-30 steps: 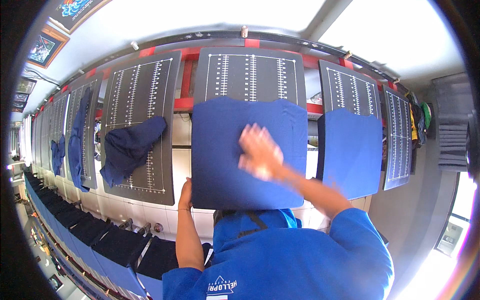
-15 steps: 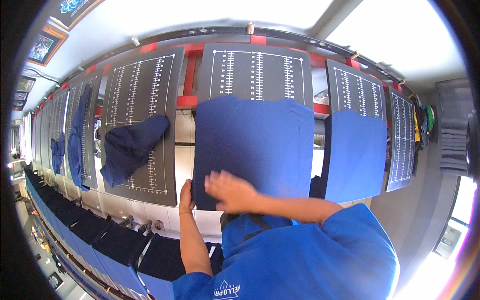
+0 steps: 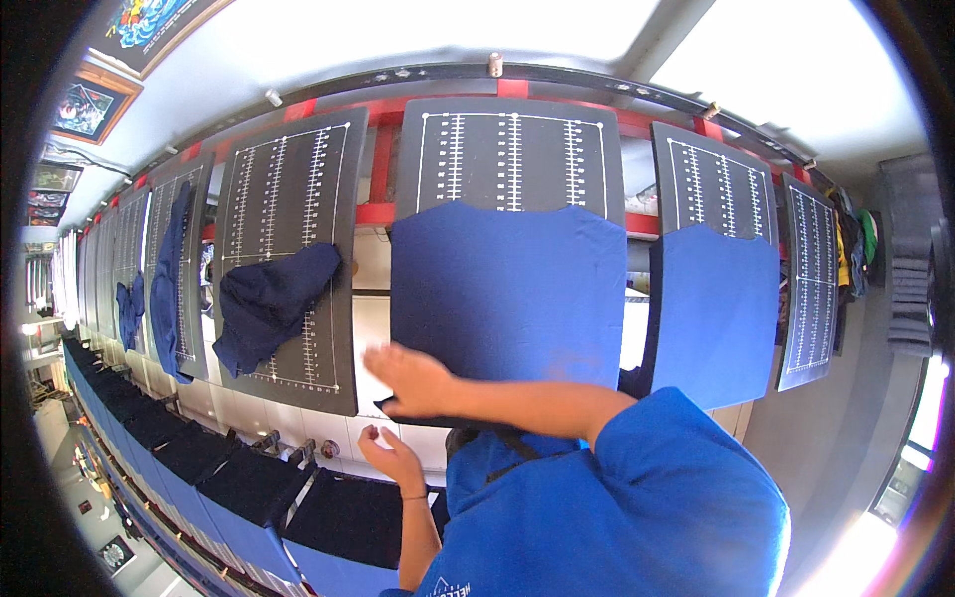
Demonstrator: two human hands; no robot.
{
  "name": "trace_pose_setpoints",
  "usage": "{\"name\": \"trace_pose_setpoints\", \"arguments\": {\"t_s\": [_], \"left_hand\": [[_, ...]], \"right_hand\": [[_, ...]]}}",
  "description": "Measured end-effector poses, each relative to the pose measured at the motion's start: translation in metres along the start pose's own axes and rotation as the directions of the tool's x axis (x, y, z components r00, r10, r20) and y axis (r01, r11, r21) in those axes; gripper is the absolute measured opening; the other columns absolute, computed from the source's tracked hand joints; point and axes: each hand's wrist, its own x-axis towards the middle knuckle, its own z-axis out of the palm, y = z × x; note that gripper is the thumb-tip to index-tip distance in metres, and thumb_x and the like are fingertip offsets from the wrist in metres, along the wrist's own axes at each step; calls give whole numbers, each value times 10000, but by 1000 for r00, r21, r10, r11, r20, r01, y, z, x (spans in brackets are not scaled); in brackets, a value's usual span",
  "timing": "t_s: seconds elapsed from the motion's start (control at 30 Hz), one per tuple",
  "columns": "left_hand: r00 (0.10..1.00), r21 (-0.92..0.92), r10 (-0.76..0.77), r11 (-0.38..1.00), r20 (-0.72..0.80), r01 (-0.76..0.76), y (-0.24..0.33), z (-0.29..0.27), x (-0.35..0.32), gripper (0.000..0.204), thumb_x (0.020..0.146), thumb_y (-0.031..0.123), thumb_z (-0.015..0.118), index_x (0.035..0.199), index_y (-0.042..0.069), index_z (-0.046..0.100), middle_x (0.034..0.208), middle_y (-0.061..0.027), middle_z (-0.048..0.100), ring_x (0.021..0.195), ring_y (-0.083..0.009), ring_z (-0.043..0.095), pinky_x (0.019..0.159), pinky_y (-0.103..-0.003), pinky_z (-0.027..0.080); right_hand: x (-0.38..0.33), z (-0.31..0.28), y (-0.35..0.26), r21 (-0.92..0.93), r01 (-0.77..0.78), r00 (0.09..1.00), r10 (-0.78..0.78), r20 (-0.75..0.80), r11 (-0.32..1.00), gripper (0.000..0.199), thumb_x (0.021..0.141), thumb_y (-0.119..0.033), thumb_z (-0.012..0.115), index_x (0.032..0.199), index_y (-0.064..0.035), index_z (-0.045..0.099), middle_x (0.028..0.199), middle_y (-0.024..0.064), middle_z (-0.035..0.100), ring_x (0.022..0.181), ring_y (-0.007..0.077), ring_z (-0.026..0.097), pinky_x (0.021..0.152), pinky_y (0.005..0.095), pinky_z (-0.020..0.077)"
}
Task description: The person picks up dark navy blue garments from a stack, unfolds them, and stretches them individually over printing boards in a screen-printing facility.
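A row of black printing platens with white ruler markings is seen curving across the view, mounted on a red metal frame (image 3: 383, 211). On the centre platen (image 3: 512, 149) a blue T-shirt (image 3: 507, 294) is laid flat and smooth, covering the lower part while the top ruler lines are left bare. The right hand (image 3: 410, 378) is spread open, palm down, at the lower left corner of that shirt, fingers flat on the fabric edge; nothing is gripped. The left hand (image 3: 391, 460) is held just below, near the platen's lower edge, fingers loosely curled; whether anything is pinched cannot be told. On the platen to the left (image 3: 288, 189) a crumpled dark navy garment (image 3: 269, 303) is dumped, untidy. On the platen to the right (image 3: 714, 179) a second blue shirt (image 3: 714, 318) is laid flat. Further left, more platens with dark blue garments (image 3: 164, 269) are seen. A lower row of pallets loaded with blue fabric (image 3: 229, 478) is seen at bottom left. A pale ceiling and framed pictures (image 3: 95, 99) are seen at upper left, and bright daylight at lower right.
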Motion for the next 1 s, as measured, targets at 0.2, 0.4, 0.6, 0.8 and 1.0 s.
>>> {"name": "trace_pose_setpoints", "arguments": {"t_s": [0.2,0.4,0.6,0.8,1.0], "left_hand": [[671,125,466,761,577,-636,90,24,-23,705,935,343,553,1472,-60,336,1566,-251,275,1469,-445,192,1189,-571,117],[582,108,657,614,480,-782,188,81,75,741,927,386,567,1483,-44,332,1556,-221,316,1461,-428,229,1182,-577,144],[678,254,682,629,274,-735,264,177,146,743,983,454,474,1507,-42,292,1574,-209,296,1475,-368,231,1198,-530,152],[478,79,818,480,320,-874,297,162,48,658,929,370,532,1413,-65,428,1487,-232,411,1382,-392,367,1140,-529,273],[11,-495,898,252,439,-832,231,82,-80,639,864,399,611,1364,11,518,1451,-184,463,1336,-365,422,1090,-532,331]], "right_hand": [[-36,-70,82,7,-260,910,248,-334,965,836,824,-466,680,1431,36,400,1502,207,395,1430,350,326,1194,475,236],[-189,-125,213,-74,-825,445,562,-697,561,777,946,-484,529,1471,59,342,1538,254,329,1451,396,273,1193,517,194],[-257,-26,15,-132,-505,854,516,65,853,888,915,-592,506,1500,28,260,1560,220,293,1473,344,256,1194,499,223],[-248,-74,106,-149,-601,798,582,-153,785,761,974,-433,461,1535,8,197,1596,212,232,1490,365,197,1218,474,144],[-201,-139,228,-227,-750,605,506,-615,621,746,987,-496,437,1473,62,341,1558,225,305,1473,376,219,1206,480,175]]}}
